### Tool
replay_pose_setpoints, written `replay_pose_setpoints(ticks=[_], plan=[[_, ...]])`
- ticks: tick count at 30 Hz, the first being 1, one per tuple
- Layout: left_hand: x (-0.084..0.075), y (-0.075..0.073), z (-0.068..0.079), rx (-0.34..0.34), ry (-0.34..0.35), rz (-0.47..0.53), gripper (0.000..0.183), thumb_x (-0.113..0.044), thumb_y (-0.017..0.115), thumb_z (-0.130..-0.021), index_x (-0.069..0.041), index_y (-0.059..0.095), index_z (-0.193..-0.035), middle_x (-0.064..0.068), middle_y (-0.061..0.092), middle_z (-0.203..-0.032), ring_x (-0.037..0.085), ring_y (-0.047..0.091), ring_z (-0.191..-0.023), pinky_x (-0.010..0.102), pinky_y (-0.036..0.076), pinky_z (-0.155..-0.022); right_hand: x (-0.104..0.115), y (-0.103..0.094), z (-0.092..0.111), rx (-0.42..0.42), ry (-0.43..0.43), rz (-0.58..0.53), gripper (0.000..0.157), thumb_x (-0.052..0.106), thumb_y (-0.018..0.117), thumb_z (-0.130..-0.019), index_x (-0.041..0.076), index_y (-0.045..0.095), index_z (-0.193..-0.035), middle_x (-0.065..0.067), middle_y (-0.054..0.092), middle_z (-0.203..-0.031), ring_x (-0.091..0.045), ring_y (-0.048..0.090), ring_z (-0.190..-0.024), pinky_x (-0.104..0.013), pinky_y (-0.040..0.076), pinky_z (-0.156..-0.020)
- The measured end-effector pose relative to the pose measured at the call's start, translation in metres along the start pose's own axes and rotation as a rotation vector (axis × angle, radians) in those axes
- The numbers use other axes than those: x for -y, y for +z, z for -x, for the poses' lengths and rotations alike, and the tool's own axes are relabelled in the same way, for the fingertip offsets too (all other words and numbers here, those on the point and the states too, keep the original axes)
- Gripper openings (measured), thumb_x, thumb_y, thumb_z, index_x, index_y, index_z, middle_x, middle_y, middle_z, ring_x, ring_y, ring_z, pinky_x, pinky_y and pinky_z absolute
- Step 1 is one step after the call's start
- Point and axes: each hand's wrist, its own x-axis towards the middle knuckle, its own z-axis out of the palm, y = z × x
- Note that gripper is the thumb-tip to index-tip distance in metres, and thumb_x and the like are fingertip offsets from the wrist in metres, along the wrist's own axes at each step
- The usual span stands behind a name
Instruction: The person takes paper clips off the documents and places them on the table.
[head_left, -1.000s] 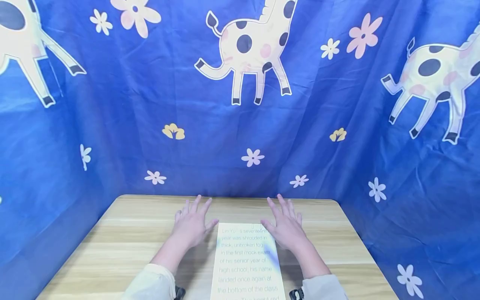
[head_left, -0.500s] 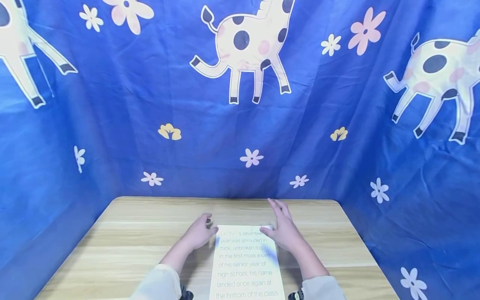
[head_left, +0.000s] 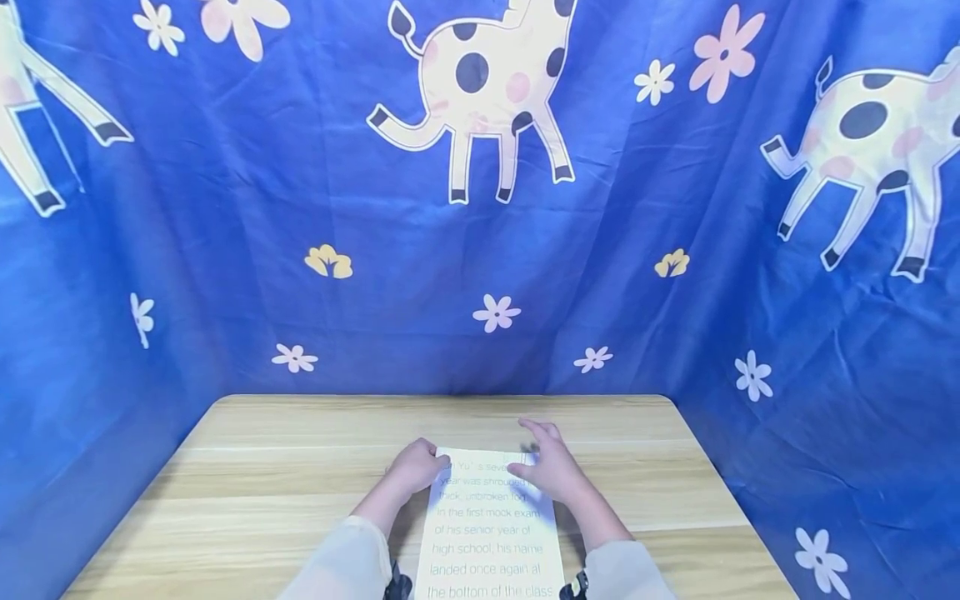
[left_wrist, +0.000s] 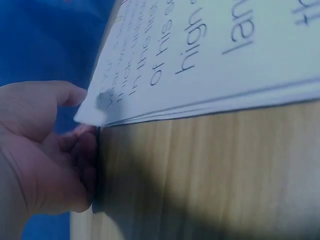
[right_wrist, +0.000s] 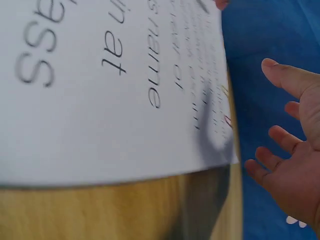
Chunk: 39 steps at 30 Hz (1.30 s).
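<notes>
1. Both hands have moved inward since the earlier frame; the left hand [head_left: 415,468] pinches the paper's [head_left: 487,539] far left corner. Best to catch every sheet evenly.
2. The right hand [head_left: 553,472], fingers spread wide, holds nothing near the far right corner; it should probably mirror that pinch gently.
3. The paper lies on the table [head_left: 225,483] between the hands: layered left edge, dark print on white, yellow clip [right_wrist: 225,93] and red clip [right_wrist: 228,121] toward the right.
</notes>
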Motion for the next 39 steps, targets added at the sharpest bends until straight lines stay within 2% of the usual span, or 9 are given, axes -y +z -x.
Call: replay_pose_setpoints(ticks=[2,4,8,13,21,25,30,39], plan=[[0.002,0.0,0.0,0.02,0.009,0.042,0.022,-0.022,0.07,-0.101,-0.004,0.059,-0.095,0.006,0.057,-0.082,0.023,0.056,-0.075,0.038,0.05,-0.069,-0.002,0.004,-0.001,0.008,0.002,0.018,0.088,0.026,0.089,-0.09,0.015,0.044,-0.164,-0.023,0.044,-0.163,-0.049,0.057,-0.141,-0.067,0.048,-0.116],[0.005,0.001,0.001,0.032,0.022,0.105,0.024,-0.018,0.07,-0.101,-0.011,0.051,-0.087,-0.002,0.043,-0.075,0.015,0.043,-0.066,0.028,0.038,-0.06,-0.004,0.007,-0.002,0.006,0.005,0.032,0.086,0.025,0.089,-0.09,0.014,0.046,-0.163,-0.021,0.047,-0.162,-0.047,0.058,-0.141,-0.067,0.047,-0.116],[0.01,0.0,0.003,0.019,0.069,0.213,0.016,-0.012,0.07,-0.102,-0.011,0.056,-0.095,-0.004,0.044,-0.081,0.012,0.042,-0.068,0.022,0.037,-0.058,-0.009,0.009,-0.004,-0.031,0.016,0.038,0.077,0.022,0.088,-0.09,0.014,0.053,-0.158,-0.017,0.056,-0.156,-0.045,0.058,-0.141,-0.066,0.046,-0.118],[0.015,-0.006,0.006,0.037,0.067,0.272,0.01,-0.015,0.068,-0.105,-0.009,0.06,-0.103,-0.003,0.044,-0.081,0.014,0.044,-0.072,0.025,0.037,-0.061,-0.019,0.01,-0.008,-0.066,0.022,-0.004,0.062,0.017,0.086,-0.091,0.012,0.062,-0.148,-0.015,0.065,-0.143,-0.042,0.061,-0.138,-0.062,0.047,-0.119],[0.027,-0.009,0.006,0.107,0.069,0.289,0.009,-0.019,0.066,-0.107,-0.011,0.062,-0.106,-0.001,0.052,-0.088,0.018,0.049,-0.081,0.032,0.041,-0.072,-0.032,0.013,-0.015,-0.041,0.059,-0.203,0.049,0.007,0.084,-0.091,0.007,0.068,-0.138,-0.011,0.072,-0.121,-0.028,0.068,-0.118,-0.05,0.055,-0.108],[0.029,-0.009,0.007,0.11,0.064,0.301,0.01,-0.02,0.066,-0.107,-0.01,0.063,-0.108,0.001,0.056,-0.091,0.02,0.053,-0.085,0.034,0.043,-0.075,-0.036,0.014,-0.015,-0.017,0.072,-0.241,0.046,0.006,0.084,-0.091,0.008,0.069,-0.134,-0.008,0.073,-0.118,-0.02,0.067,-0.112,-0.042,0.054,-0.104],[0.029,-0.007,0.011,0.11,0.062,0.316,0.011,-0.02,0.065,-0.108,-0.01,0.063,-0.111,0.001,0.058,-0.095,0.02,0.054,-0.088,0.034,0.043,-0.078,-0.041,0.012,-0.015,-0.012,0.087,-0.293,0.044,0.003,0.083,-0.09,0.007,0.069,-0.131,-0.008,0.074,-0.11,-0.016,0.067,-0.102,-0.035,0.051,-0.098],[0.027,-0.005,0.015,0.13,0.058,0.343,0.013,-0.021,0.064,-0.108,-0.01,0.058,-0.104,0.0,0.052,-0.09,0.02,0.05,-0.087,0.036,0.04,-0.077,-0.04,0.008,-0.012,0.018,0.085,-0.305,0.039,0.001,0.083,-0.088,0.007,0.068,-0.124,-0.008,0.073,-0.105,-0.014,0.065,-0.099,-0.035,0.046,-0.1]])
